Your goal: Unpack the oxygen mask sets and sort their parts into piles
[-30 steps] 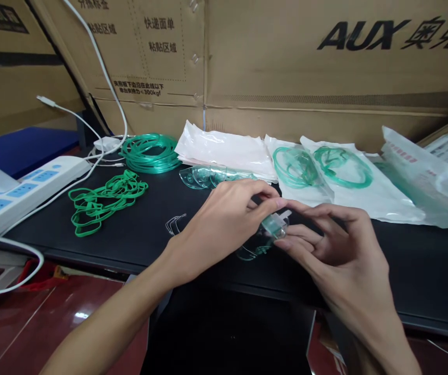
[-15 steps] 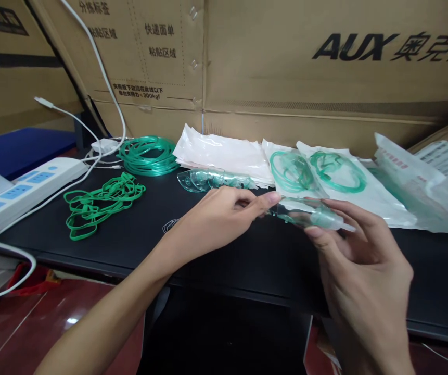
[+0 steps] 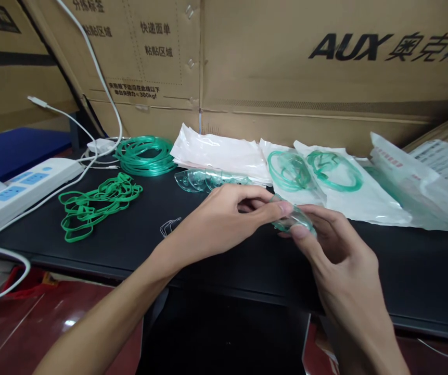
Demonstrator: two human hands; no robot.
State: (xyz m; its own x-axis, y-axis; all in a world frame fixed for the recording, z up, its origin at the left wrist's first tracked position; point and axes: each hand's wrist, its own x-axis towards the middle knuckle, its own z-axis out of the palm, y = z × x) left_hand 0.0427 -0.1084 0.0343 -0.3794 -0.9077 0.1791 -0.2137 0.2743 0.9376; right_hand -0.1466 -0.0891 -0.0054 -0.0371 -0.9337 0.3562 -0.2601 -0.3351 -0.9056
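Note:
Both hands grip a clear green oxygen mask (image 3: 296,216) above the dark table. My left hand (image 3: 235,213) pinches its left end between thumb and fingers. From the other side, my right hand (image 3: 341,250) holds the mask with the thumb on its front edge; the fingers hide its far end. Behind my left hand, several nested clear masks (image 3: 192,179) lie on the table, partly covered by the hand. Thin metal strips (image 3: 169,227) rest just left of the left forearm.
Green elastic straps (image 3: 101,203) and coiled green tubing (image 3: 145,156) lie on the left, beside a white power strip (image 3: 21,190) with cables. White packets (image 3: 219,153) and packed mask sets (image 3: 336,177) stand along the back. Cardboard (image 3: 286,67) walls off the rear.
The mask has been turned, so its connector end no longer shows. My right hand has moved left, closer to my left hand. The view has shifted slightly.

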